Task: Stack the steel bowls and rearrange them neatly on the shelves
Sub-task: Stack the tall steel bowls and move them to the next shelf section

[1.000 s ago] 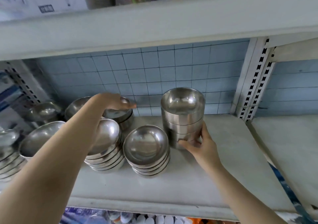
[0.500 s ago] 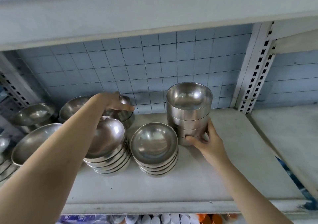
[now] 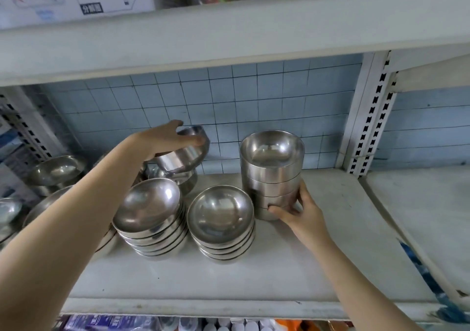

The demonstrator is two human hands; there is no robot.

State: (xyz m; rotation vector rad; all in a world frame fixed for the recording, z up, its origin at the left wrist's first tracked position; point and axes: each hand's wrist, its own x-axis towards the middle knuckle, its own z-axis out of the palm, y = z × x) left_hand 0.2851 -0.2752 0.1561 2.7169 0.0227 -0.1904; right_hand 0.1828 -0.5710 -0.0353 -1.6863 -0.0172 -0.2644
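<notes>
My left hand [image 3: 165, 139] grips a small straight-sided steel bowl [image 3: 187, 153] by its rim, lifted and tilted above a bowl [image 3: 185, 180] left at the back of the shelf. A tall stack of the same straight-sided bowls [image 3: 272, 175] stands at the middle right, and my right hand [image 3: 297, 211] holds its lowest bowls from the front. Two stacks of wide shallow bowls sit in front: one [image 3: 152, 216] leaning left of centre, one [image 3: 223, 223] beside it.
More steel bowls [image 3: 54, 171] crowd the left end of the white shelf [image 3: 229, 279]. A perforated upright [image 3: 368, 116] stands at the right, with another shelf bay [image 3: 427, 216] beyond it. The shelf above [image 3: 229, 30] hangs low overhead. Packaged goods show below.
My left hand has lifted the small bowl off the back stack and tilted it. My right hand stays on the tall stack.
</notes>
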